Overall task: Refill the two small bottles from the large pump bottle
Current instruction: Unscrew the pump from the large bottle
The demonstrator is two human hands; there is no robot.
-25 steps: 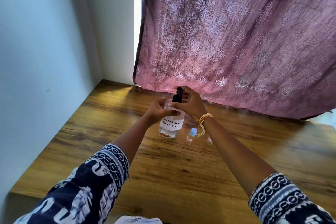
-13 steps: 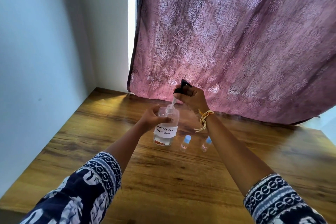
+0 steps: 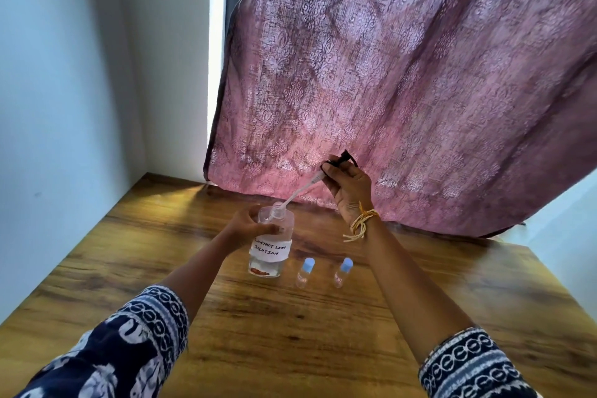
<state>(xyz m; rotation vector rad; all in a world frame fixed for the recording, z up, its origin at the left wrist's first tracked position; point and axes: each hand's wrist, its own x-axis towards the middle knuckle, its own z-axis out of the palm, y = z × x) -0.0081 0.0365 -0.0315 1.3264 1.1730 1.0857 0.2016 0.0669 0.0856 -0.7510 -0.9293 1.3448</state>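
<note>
Near the bench's (image 3: 226,349) back edge, left hand (image 3: 250,227) grips the big bottle (image 3: 270,245), standing upright. Right hand (image 3: 350,191) pinches the pump (image 3: 339,161) lifted off, tube (image 3: 298,193) tip still in the neck. Two small bottles (image 3: 305,272) (image 3: 343,271) capped, just right of it.

left hand (image 3: 248,226) gripping, right hand (image 3: 350,187) raised, pinching

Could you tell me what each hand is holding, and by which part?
Left hand grips the clear labelled bottle at its shoulder; right hand holds the black pump head.
</note>
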